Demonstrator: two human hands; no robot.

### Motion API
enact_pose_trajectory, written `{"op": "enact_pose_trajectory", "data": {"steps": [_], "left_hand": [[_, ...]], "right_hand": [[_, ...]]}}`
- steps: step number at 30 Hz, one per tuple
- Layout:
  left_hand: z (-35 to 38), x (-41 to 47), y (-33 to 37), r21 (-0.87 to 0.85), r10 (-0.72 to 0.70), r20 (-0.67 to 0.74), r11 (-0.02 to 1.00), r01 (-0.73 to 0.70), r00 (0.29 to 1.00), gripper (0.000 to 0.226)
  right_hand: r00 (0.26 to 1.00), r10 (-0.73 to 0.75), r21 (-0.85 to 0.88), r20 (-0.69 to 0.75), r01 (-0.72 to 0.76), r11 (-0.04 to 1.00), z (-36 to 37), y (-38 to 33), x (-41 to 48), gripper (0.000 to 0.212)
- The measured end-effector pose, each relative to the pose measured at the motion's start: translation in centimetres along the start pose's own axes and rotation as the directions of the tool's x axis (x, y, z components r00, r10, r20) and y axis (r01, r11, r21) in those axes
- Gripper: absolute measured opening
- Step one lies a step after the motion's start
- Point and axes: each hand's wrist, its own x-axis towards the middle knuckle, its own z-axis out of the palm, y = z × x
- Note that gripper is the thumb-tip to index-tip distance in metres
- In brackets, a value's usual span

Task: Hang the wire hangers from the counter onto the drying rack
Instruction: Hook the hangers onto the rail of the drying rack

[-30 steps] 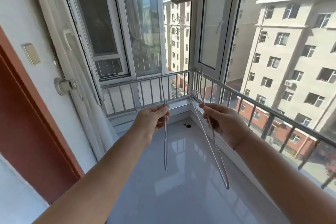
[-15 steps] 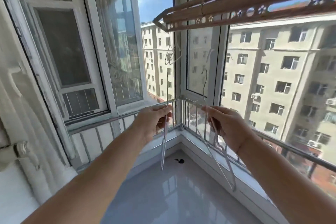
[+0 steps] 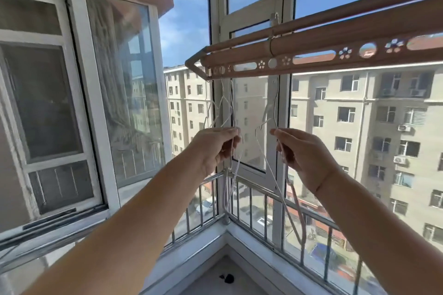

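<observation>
Both hands have risen since the earlier frames, and the drying rack (image 3: 335, 38) now sits much closer above them, filling the 1 to 3 o'clock part of the view. The left grip (image 3: 217, 148) is closed, fingers and thumb pinching a wire hanger (image 3: 225, 196) that dangles straight down from it in front of the balcony railing (image 3: 263, 199). The right grip (image 3: 305, 158), just to its 3 o'clock side, likewise pinches a second wire hanger (image 3: 298, 206), which slants down toward 5 o'clock. That hanger's thin neck runs up toward 12 o'clock to the rack's underside. I cannot tell whether its hook has caught there. More thin wire hangers (image 3: 221, 103) hang from the rack's end at 12 o'clock of the left grip. Only a strip of the counter (image 3: 215, 287) shows at 6 o'clock, with a small dark object (image 3: 227, 278) lying on it.
</observation>
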Motion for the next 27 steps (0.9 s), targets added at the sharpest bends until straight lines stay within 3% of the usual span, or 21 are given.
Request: {"op": "enact_pose_trajectory", "data": {"steps": [13,27], "left_hand": [[1.7,14.0,3.8,0.039,0.076,0.077,0.996,-0.079,0.994,0.016],[1.9,22.0,3.4,0.033,0.046,0.145,0.998,-0.051,0.988,0.013]], "right_hand": [[0.991,-0.101,-0.061,-0.087,0.096,0.994,0.6,-0.7,11.7,0.014],[0.981,-0.101,-0.125,-0.165,0.080,0.989,0.8,1.7,15.4,0.010]]}}
